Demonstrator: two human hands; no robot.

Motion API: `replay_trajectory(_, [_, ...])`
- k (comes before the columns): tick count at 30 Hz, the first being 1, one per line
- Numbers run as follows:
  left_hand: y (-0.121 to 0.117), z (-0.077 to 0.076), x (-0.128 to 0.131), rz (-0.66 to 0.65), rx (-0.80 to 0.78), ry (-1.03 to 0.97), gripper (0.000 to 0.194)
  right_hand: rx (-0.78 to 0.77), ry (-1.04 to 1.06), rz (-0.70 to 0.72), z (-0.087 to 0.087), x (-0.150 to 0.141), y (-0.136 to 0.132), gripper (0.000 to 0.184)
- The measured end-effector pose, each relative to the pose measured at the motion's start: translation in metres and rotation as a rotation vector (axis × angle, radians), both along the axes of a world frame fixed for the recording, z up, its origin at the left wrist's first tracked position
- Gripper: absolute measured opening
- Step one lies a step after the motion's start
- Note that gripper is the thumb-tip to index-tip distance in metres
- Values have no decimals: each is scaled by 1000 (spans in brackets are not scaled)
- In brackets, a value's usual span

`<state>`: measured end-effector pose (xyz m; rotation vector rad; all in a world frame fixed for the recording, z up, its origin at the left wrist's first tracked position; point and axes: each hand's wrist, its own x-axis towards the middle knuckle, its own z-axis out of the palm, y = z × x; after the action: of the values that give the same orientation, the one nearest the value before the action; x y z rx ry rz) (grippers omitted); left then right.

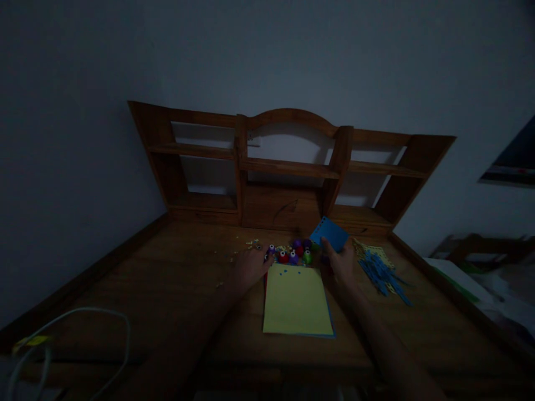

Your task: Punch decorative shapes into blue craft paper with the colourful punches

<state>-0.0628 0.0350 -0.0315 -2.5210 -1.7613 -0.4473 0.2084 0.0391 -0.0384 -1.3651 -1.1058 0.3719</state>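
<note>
My right hand (341, 263) pinches a blue sheet of paper (331, 234) with a row of holes along its upper left edge. The sheet is raised and tilted above the desk. My left hand (249, 268) has its fingers curled at a small purple round thing (266, 257); dim light blurs the grip. Beside it stand several small round things with white-ringed tops, among them a red one (283, 257), a purple one (293, 257) and a green one (307, 257). Yellow paper (296, 303) lies on a stack of coloured sheets between my forearms, with tiny blue bits near its top edge.
Blue paper strips (380, 270) lie in a heap over punched yellow paper (382, 252) at the right. Small yellow scraps (252, 243) are scattered left of centre. A wooden shelf unit (288, 167) backs the desk (188, 267). A white cable (98, 309) loops at the lower left.
</note>
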Motion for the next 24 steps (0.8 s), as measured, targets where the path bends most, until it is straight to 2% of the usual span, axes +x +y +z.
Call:
replay_trajectory(4, [-2,1,1,19,18,19,42,30,-105,-108,-3,10,5,39])
replay_trajectory(8, [-3,6,4,82,49,26,47,15,-126,-215,-9,21,10,42])
replay_trajectory(12, [-3,13,8,174,113,26,57,13,-126,-271,-15,29,13,43])
replay_trajectory(15, [-5,17,10,186,125,19,60,23,-131,-295,-16,33,14,43])
replay_trajectory(24, [-11,24,15,170,185,-2,50,6,-114,-385,-17,51,16,38])
